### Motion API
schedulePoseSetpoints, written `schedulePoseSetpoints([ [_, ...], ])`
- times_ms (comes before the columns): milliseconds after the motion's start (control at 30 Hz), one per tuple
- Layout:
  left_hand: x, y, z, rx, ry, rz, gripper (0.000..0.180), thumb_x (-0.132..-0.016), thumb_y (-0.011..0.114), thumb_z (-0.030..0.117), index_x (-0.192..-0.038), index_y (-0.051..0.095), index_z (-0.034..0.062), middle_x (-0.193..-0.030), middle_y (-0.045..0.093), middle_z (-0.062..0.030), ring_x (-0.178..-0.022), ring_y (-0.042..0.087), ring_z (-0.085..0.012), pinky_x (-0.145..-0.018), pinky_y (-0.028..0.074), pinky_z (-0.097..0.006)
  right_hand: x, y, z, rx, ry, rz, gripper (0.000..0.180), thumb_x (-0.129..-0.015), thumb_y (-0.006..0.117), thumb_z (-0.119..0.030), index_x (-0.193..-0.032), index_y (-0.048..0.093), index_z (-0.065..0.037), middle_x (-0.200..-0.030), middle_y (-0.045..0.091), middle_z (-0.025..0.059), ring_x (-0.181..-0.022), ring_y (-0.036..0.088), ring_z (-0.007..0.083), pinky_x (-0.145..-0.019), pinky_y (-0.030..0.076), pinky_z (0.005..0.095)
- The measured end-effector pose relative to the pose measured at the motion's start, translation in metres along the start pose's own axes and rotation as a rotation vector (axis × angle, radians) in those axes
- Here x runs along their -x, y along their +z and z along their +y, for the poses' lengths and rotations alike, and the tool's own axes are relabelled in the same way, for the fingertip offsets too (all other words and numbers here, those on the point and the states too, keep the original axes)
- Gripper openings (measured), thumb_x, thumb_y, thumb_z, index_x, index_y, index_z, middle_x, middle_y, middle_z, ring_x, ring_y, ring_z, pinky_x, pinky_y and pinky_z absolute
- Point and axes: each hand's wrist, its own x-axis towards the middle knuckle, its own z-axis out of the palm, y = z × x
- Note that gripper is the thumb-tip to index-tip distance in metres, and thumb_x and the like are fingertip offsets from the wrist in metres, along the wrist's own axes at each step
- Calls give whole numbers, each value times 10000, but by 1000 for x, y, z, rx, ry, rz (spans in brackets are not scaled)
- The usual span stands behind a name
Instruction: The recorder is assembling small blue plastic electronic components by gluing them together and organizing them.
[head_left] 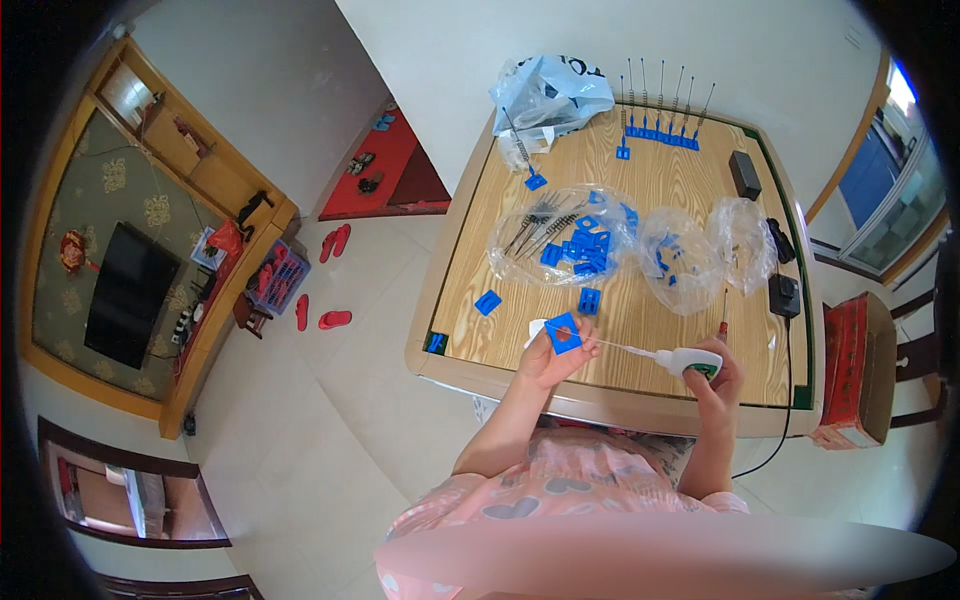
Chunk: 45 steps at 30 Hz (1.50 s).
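Observation:
My left hand [545, 368] grips a blue square plastic piece [563, 333] with a hole in its middle, above the table's near edge. In my right hand [717, 378] is a white glue bottle [687, 360], tilted so its long thin nozzle [630, 349] points left at the blue piece. Whether the nozzle tip touches it, I cannot tell. Just beyond my hands, two loose blue pieces [488, 302] lie on the wood. A clear plastic bag [510, 262] holds more blue pieces and dark springs with rods. A screwdriver [723, 322] rests by the right hand.
At the back stand several blue bases with upright spring rods [660, 135], beside a light-blue plastic bag [550, 95]. Two more clear bags [680, 290] sit right of centre. A black adapter [784, 296] with its cable lies along the right edge. A red carton [855, 375] stands right of the table.

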Motion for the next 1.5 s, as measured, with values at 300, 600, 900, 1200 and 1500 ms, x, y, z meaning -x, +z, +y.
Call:
schedulePoseSetpoints([
  [300,1,0,1,3,4,31,449,-731,672,419,-1024,559,98,-935,473,-35,-873,431,-198,-798,365,-351,1,-5,3,13,23,94,182,-672,586,21,-851,556,-1,-770,492,-8,-714,475,63,-608,354,184],
  [600,1,-2,1,12,9,-8,463,-726,672,431,-1027,561,96,-944,480,-37,-869,419,-196,-786,363,-343,1,-13,11,-29,27,107,199,-668,597,12,-862,561,-13,-792,498,-10,-729,482,66,-629,354,184],
  [900,1,-3,3,42,-1,-1,469,-725,679,415,-1045,548,98,-938,484,-36,-865,425,-189,-795,352,-347,0,-38,33,-180,-103,200,273,-704,570,35,-967,522,-20,-851,549,24,-764,528,98,-690,417,221],
  [1200,1,-8,8,87,29,6,457,-763,652,372,-1092,529,81,-971,487,-50,-891,442,-200,-823,378,-344,-30,-121,111,222,-109,466,312,-789,560,27,-1083,460,-7,-941,576,69,-891,549,124,-809,419,238],
  [1500,4,-14,6,161,32,70,423,-772,662,296,-1126,528,108,-1275,424,-110,-1222,359,-278,-985,335,-438,-20,-149,170,400,-84,531,322,-777,588,11,-1065,444,-4,-946,582,97,-870,575,156,-760,453,258],
])
